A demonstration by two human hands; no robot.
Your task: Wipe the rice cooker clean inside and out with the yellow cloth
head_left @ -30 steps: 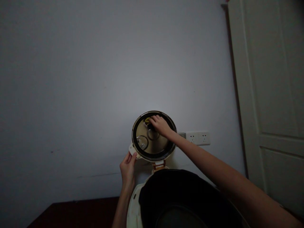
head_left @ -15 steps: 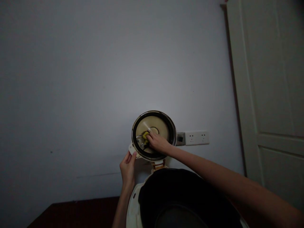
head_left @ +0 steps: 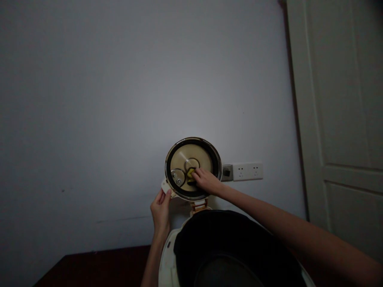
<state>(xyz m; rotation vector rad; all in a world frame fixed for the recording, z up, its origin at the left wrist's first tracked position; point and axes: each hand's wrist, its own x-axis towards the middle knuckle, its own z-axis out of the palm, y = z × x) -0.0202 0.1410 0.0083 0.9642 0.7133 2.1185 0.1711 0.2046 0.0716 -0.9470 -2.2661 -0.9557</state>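
The round lid (head_left: pixel 206 153) of a pressure cooker stands raised on its hinge, its metal inner face and dark sealing ring toward me. My left hand (head_left: pixel 160 205) pinches the white handle tab (head_left: pixel 166 186) at the lid's lower left edge. Against the inner face, my right hand (head_left: pixel 206 180) grips a small yellow sponge (head_left: pixel 190 173), partly covered by my fingers. To its left, a round valve plate (head_left: pixel 177 177) with small metal fittings shows. Below the lid, the cooker's white body (head_left: pixel 167 259) holds a dark inner pot (head_left: pixel 227 235).
Behind the lid rises a plain wall (head_left: pixel 119 99). A white socket panel (head_left: pixel 247 171) and a grey switch plate (head_left: pixel 227 173) sit just right of the lid. Under the cooker is a dark red tabletop (head_left: pixel 104 267). A pale panelled door (head_left: pixel 338 119) stands at the right.
My right hand has moved the sponge slightly right and down across the lid's inner face, uncovering the valve plate. My left hand stays on the handle tab.
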